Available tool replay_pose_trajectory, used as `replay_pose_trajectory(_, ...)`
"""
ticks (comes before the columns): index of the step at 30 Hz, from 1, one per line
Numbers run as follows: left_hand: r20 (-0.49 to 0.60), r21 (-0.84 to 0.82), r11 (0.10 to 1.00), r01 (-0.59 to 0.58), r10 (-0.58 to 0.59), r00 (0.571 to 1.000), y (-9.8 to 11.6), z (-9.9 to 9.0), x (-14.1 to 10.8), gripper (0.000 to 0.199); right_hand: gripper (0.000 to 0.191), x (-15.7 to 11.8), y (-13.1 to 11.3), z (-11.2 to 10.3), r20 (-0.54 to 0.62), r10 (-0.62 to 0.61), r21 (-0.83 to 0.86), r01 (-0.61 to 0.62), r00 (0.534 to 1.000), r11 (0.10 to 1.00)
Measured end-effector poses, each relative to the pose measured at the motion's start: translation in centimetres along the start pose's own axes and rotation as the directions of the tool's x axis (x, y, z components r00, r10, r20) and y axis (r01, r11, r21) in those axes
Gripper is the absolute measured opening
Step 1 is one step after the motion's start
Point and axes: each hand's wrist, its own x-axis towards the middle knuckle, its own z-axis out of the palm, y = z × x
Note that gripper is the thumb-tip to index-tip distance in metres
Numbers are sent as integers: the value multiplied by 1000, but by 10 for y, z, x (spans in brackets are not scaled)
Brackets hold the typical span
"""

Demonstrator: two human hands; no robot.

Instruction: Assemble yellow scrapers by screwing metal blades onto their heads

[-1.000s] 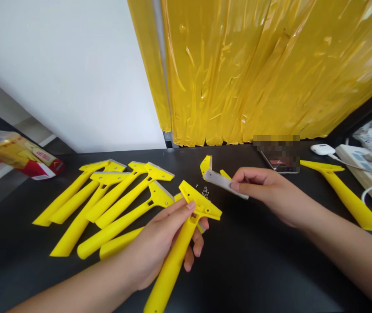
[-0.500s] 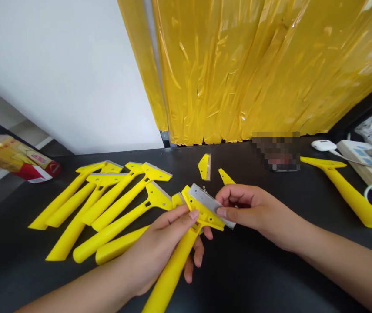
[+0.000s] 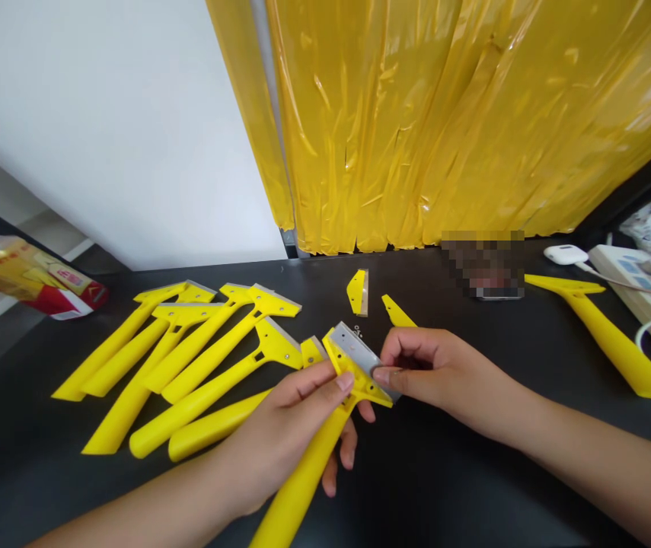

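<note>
Steel blade (image 3: 355, 352), held clear of the scraper a second ago, now lies flat on the head of the yellow scraper (image 3: 301, 479) that the left hand (image 3: 279, 434) grips by the neck, with the right hand (image 3: 439, 373) pinching the blade's end, above the black tabletop (image 3: 462, 487).

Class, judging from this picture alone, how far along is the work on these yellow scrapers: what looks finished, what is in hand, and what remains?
Done: scrapers lie at left, several showing metal edges. In hand: the left hand grips a scraper while the right hand holds a blade against its head. Remaining: tiny screws and yellow pieces lie loose.
</note>
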Motion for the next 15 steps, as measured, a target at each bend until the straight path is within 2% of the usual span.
replay_pose_trajectory(8,-21,36,999,-28,29,999,-1,-1,0,32,33,-1,-3,1,27,4,0,-4,1000,1000)
replay_pose_trajectory(15,-19,130,992,2,0,1000,-8,-5,-1,43,32,0,-3,3,42,7,3,-7,999,1000)
